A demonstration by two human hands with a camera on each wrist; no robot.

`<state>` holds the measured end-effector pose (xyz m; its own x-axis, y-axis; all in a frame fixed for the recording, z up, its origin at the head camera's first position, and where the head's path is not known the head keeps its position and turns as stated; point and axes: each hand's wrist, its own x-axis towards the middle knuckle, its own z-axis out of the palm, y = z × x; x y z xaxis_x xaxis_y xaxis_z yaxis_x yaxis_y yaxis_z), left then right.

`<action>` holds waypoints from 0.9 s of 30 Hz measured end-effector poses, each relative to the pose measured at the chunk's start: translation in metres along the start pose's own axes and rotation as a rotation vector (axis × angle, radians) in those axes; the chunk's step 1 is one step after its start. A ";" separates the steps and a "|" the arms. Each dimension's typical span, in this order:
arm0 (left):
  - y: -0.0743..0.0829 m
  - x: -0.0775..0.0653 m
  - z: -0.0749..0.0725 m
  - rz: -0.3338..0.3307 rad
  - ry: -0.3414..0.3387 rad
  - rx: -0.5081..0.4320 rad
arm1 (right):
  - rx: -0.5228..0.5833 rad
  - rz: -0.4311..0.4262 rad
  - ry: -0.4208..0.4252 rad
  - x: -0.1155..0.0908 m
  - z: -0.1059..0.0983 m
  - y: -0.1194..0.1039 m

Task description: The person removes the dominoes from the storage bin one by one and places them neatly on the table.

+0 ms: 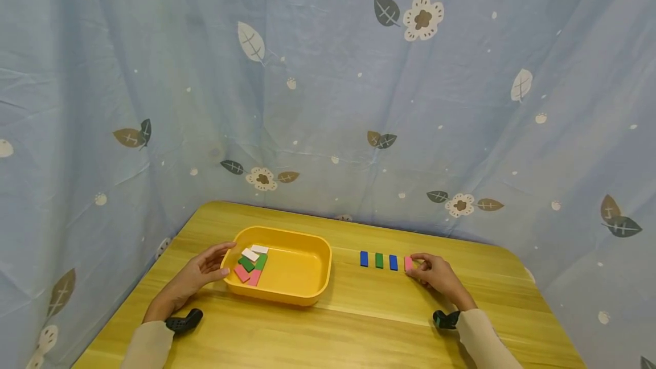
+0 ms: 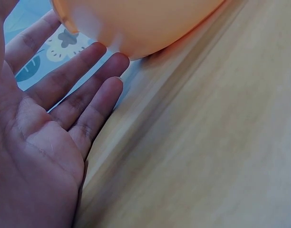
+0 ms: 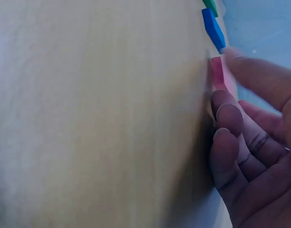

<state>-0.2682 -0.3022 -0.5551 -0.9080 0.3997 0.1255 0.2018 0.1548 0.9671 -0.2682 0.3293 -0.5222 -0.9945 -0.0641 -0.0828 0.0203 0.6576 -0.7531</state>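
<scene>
Pinching pink tile (image 1: pixel 408 264) with fingers of right hand (image 1: pixel 437 275), near far edge of worktop (image 1: pixel 359 335) | spreading fingers of left hand (image 1: pixel 197 272) wide, at left edge of yellow tray (image 1: pixel 296 269)

The head view is evenly bright; wrist views look dimmer, the tabletop (image 2: pixel 207 123) apparently blurred in the left.

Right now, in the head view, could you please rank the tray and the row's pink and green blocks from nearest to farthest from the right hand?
1. Pink block: right at the right hand.
2. Green block: left of the pink one.
3. Tray: left of both blocks.
</scene>
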 end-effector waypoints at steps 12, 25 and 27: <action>0.013 -0.020 0.018 -0.025 0.022 -0.009 | 0.040 -0.060 0.057 0.010 -0.005 -0.015; 0.011 -0.018 0.018 -0.019 0.029 -0.002 | 0.139 -0.145 -0.005 0.022 0.024 -0.071; 0.011 -0.019 0.018 -0.016 0.030 -0.004 | 0.139 -0.170 -0.015 0.024 0.031 -0.080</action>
<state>-0.2418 -0.2917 -0.5509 -0.9215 0.3704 0.1165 0.1857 0.1570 0.9700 -0.2908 0.2513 -0.4844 -0.9832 -0.1769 0.0444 -0.1326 0.5264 -0.8398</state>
